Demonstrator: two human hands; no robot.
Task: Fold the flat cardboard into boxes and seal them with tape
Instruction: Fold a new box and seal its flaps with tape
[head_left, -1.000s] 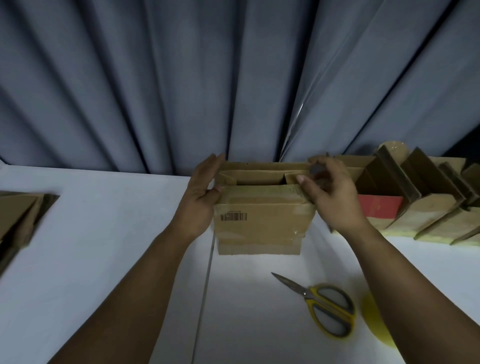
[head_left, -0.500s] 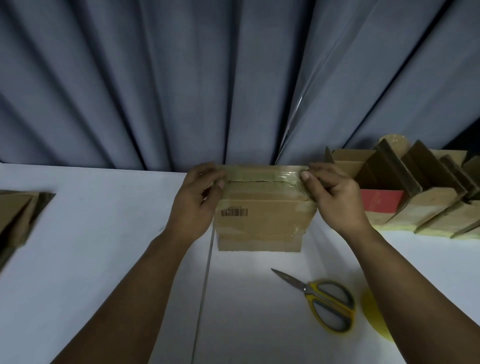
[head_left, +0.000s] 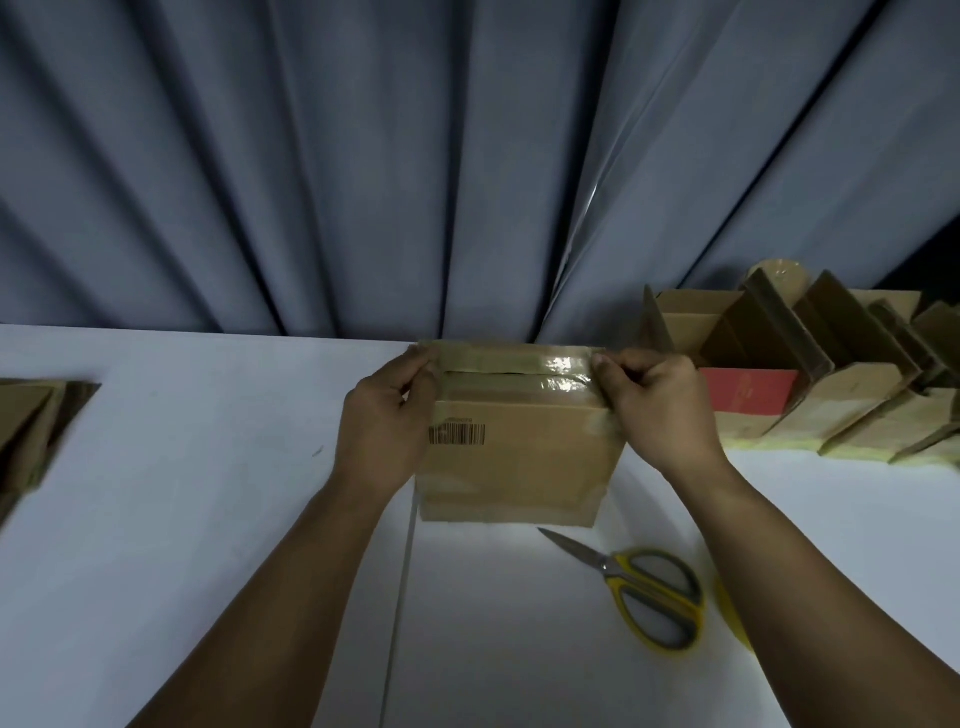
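1. small brown cardboard box (head_left: 511, 457) stands on white table (head_left: 182, 519), top flaps down, glossy tape over seam.
2. left hand (head_left: 387, 423) and right hand (head_left: 657, 410) pinch the top corners.
3. left: rubbing tape ends down, more boxes.

Left hand (head_left: 387, 431) and right hand (head_left: 657, 410) gripping cardboard box (head_left: 514, 447) (taped top), scissors (head_left: 641, 592) nearby

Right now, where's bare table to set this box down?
Widest: table between the left hand and the flat cardboard stack at far left. Smaller: patch nearside of the cardboard box, left of the scissors. Crowded right: folded boxes along the curtain.
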